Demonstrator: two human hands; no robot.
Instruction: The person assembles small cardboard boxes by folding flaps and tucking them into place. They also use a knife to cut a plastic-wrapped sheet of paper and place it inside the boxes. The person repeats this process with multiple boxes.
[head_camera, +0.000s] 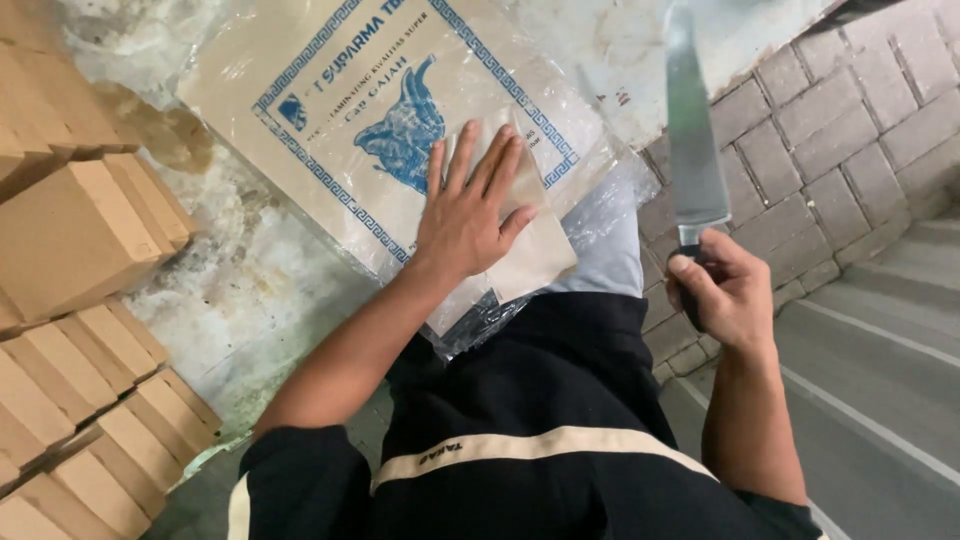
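The left hand (468, 215) lies flat and open, fingers spread, pressing on a brown paper sheet (525, 255) that sits on top of a plastic-wrapped pack of brown paper (330, 110) printed in blue, the pack resting on a rough, stained concrete surface (240, 290) in front of the person. The right hand (725, 290) is closed around the dark handle of a long knife (693, 140), its blade pointing up and away, held off to the right over grey paving bricks (850, 120). Stacks of tan blocks (80, 240) lie along the left edge, well apart from both hands.
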